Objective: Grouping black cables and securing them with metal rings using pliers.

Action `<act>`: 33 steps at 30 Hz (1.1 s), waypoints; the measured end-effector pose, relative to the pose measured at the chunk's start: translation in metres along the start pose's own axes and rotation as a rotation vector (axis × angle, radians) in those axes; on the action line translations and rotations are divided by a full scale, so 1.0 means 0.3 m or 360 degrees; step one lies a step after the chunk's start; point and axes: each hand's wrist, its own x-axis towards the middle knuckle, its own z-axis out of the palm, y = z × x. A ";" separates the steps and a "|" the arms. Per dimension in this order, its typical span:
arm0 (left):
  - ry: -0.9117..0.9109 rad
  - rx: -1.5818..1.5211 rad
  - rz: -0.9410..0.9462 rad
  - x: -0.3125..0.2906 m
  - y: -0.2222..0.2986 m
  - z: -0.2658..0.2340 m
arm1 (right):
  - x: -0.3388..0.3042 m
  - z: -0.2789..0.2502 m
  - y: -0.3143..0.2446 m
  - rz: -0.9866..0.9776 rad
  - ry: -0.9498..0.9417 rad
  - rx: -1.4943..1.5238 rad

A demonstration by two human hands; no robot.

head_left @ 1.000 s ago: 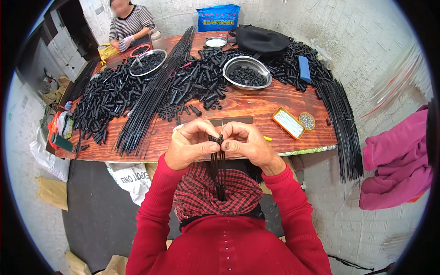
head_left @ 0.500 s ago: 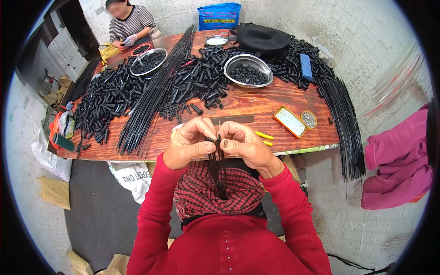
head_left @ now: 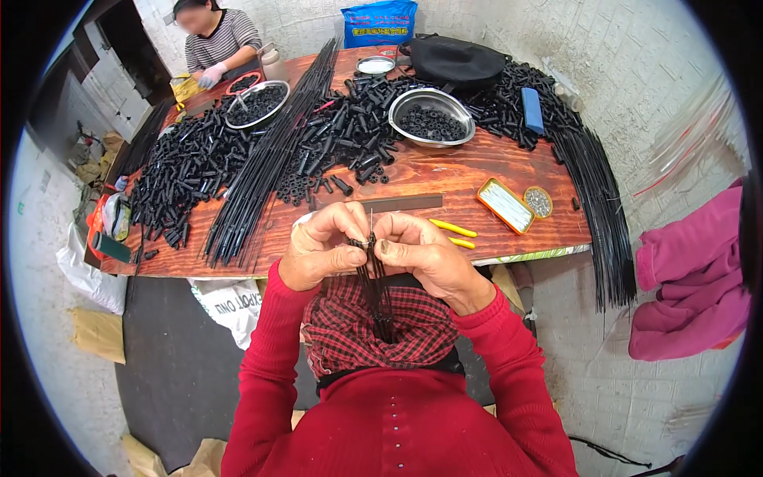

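Observation:
A bundle of thin black umbrella ribs hangs down in front of my lap, its upper end pinched between my hands. My left hand grips that end from the left, thumb and fingers pressed together. From the right, my right hand holds it close beside, thumb against the top. A thin wire points up between the fingertips. The small joints inside my fingers are mostly hidden. Just beyond my right hand, yellow-handled pliers lie on the wooden table.
Black tubular parts lie heaped at left and back, with long black ribs across them. A steel bowl holds small black rings. An orange-rimmed tin of white sticks stands at right. A co-worker sits far left.
Both my hands and the ribs have shifted slightly left, still held together. More of the pliers shows. The co-worker's gloved hand has moved left and down.

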 end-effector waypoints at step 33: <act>-0.0064 0.0228 0.0179 0.009 -0.012 -0.001 | 0.005 -0.011 -0.021 0.0094 -0.0083 0.0100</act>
